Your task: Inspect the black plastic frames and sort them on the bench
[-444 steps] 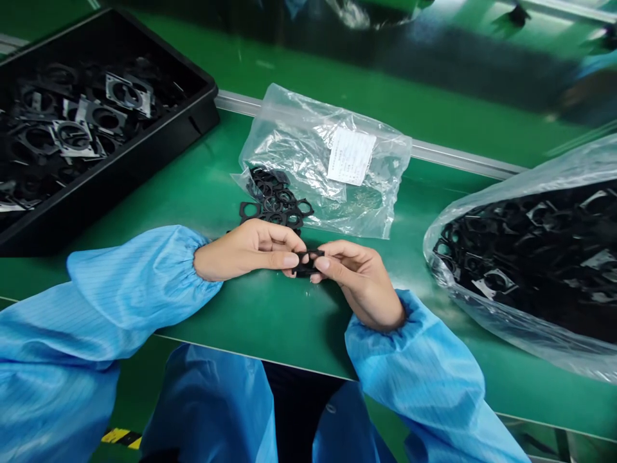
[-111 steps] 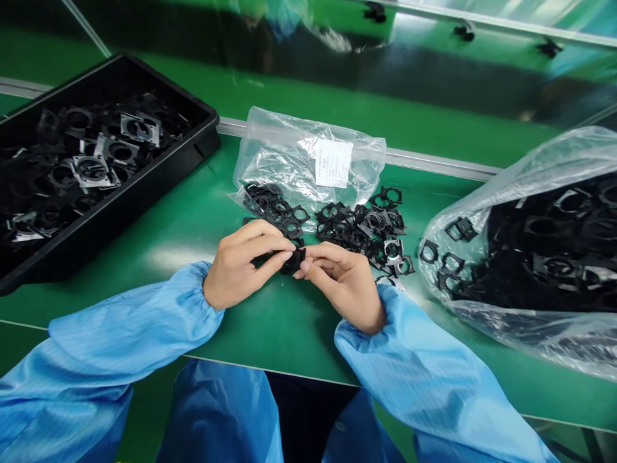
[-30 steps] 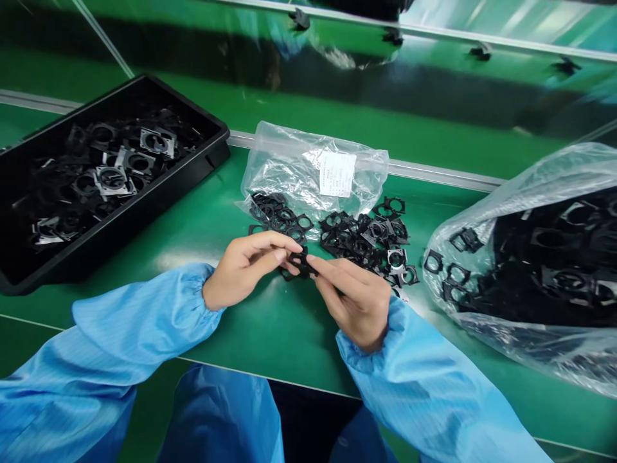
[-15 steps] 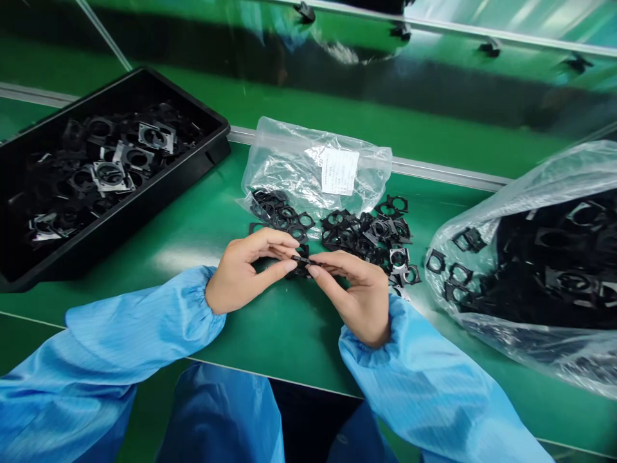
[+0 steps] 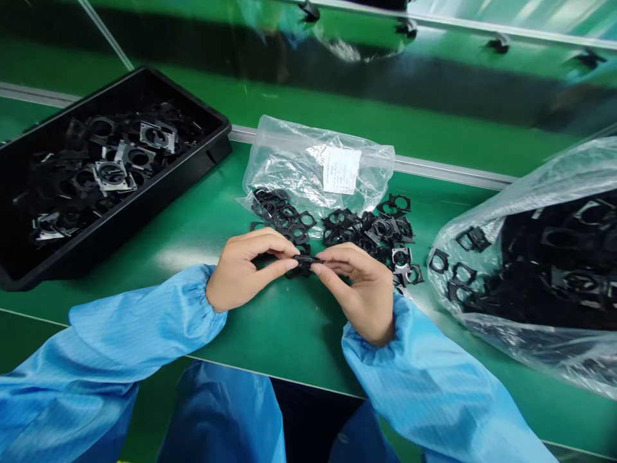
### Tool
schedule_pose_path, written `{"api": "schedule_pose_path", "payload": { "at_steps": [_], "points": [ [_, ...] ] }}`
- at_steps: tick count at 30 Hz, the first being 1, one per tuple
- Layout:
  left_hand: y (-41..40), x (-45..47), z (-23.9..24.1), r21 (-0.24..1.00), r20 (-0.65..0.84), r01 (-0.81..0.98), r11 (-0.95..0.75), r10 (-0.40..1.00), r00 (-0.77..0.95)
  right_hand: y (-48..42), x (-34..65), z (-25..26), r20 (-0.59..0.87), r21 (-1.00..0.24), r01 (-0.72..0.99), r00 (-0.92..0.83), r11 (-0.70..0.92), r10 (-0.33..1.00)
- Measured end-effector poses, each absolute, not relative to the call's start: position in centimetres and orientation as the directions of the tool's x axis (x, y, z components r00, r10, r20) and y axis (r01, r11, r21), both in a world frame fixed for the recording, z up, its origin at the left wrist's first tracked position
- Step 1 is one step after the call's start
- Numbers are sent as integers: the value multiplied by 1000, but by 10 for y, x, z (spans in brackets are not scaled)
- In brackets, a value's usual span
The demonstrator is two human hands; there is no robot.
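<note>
Black frame part (image 5: 306, 260), tipped nearly edge-on to me, sits pinched at one end by thumb and fingers of the left hand (image 5: 250, 267) and at the other by those of the right hand (image 5: 364, 288), just above the green table (image 5: 289, 334). I judge it to be mid-handling, since neither hand has let go; whether it is one frame or several pressed together, I can't tell. Right behind the fingertips, more dark pieces (image 5: 304, 248) are partly covered. Beyond lie a left heap (image 5: 288, 217) and a right heap (image 5: 361, 230) of loose frames. Plenty seems left by my reckoning, though nothing shows me which heap, if either, is finished. Behind them lies a flat clear bag (image 5: 289, 164), its white label (image 5: 342, 170) too small for me to read. At left, the black tray (image 5: 159, 194) holds many more frames; at right, the open bag (image 5: 530, 342) holds a dark mass I can't separate. Both run out of my view. Farthest off, the dark clips (image 5: 499, 44) are blurred.
</note>
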State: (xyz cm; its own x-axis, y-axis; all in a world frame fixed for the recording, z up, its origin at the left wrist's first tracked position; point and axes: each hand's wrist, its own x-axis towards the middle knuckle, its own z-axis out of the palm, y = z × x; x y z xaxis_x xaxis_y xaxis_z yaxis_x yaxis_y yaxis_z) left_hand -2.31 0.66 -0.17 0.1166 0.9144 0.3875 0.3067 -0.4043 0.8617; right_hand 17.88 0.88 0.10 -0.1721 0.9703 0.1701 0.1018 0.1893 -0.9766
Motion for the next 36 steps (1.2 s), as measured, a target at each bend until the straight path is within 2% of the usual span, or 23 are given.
{"api": "schedule_pose_path", "payload": {
  "at_steps": [4, 9, 11, 15, 18, 21, 26, 32, 36],
  "points": [
    [9, -24, -1, 930, 273, 227, -288, 957, 94, 9, 180, 3, 145, -980, 103, -197, 168, 970],
    [13, -25, 0, 990, 70, 113, -87, 987, 147, 10, 183, 8, 228, -951, 144, -268, 273, 936],
    [14, -24, 0, 995, 39, 86, -53, 987, 155, 11, 182, 8, 204, -965, 107, -264, 239, 943],
    [13, -22, 0, 993, 18, 111, -31, 994, 110, 12, 180, 4, 19, -1000, 6, -265, 21, 964],
    [12, -21, 0, 992, 3, 121, -18, 993, 118, 11, 178, 4, -48, -999, 6, -285, -48, 957],
    [12, -21, -2, 992, 0, 123, -16, 991, 132, 9, 177, 4, -4, -999, 35, -283, 7, 959],
    [9, -21, -4, 968, 48, 237, -84, 987, 156, 6, 179, 3, 95, -979, 153, -260, 138, 961],
    [6, -22, -3, 945, 127, 270, -185, 967, 220, 9, 180, 5, 69, -945, 273, -374, 180, 925],
    [8, -24, 1, 976, 68, 178, -123, 956, 287, 10, 181, 8, 16, -976, 196, -388, 99, 921]
  ]
}}
